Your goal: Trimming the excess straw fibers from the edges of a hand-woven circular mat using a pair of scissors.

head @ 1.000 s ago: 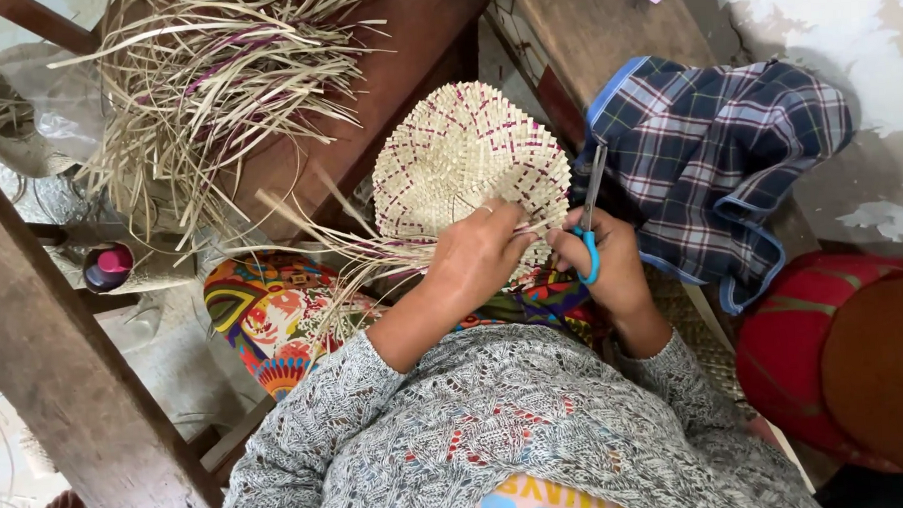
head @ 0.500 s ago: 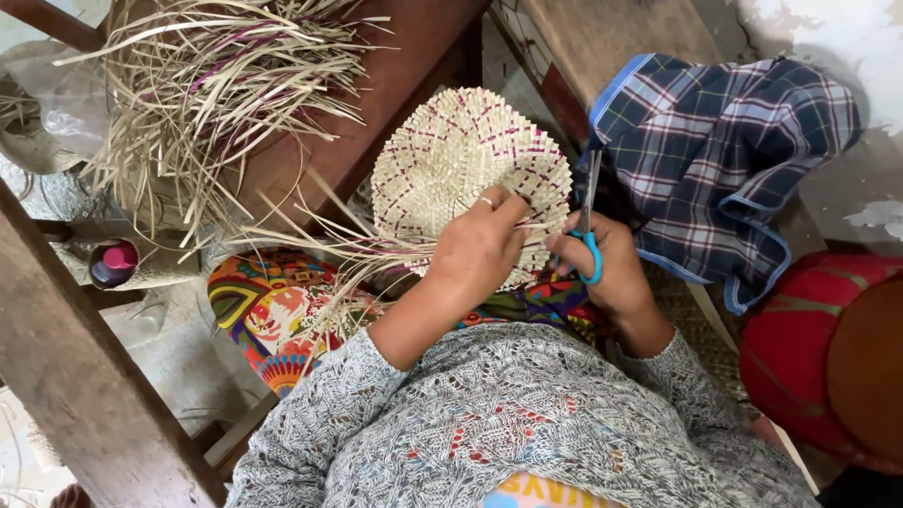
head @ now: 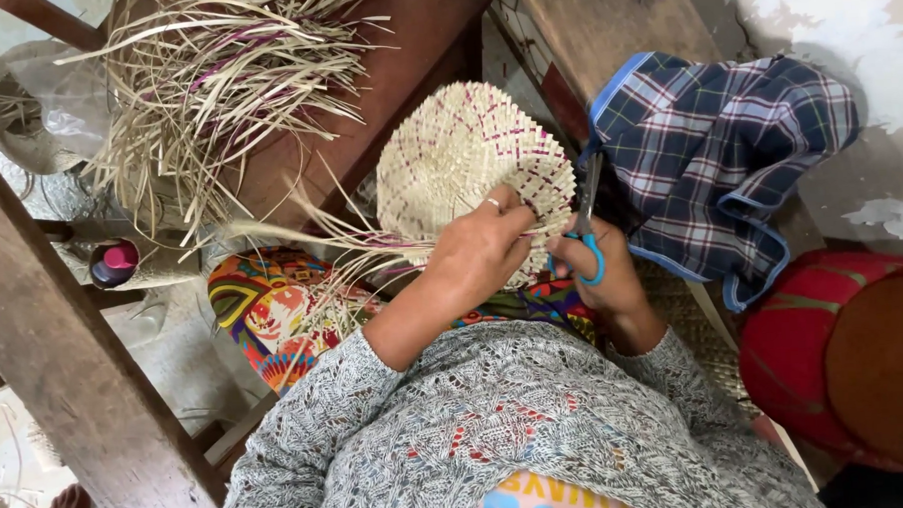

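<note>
Here, round straw weave [head: 458, 154] – left hand [head: 481, 248], blue-handled scissors [head: 583, 234]

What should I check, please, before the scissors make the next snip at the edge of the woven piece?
1. Left hand steadies the woven piece: ok.
2. Right hand holds the scissors by the blue handle: ok.
3. Blades at the rim, pointing away from the body: ok.
4. Left fingers clear of the blades: cannot tell, they sit close.
5. Which strand lies between the blades: cannot tell.
6. Loose strands trail left, away from the scissors: ok.
</note>
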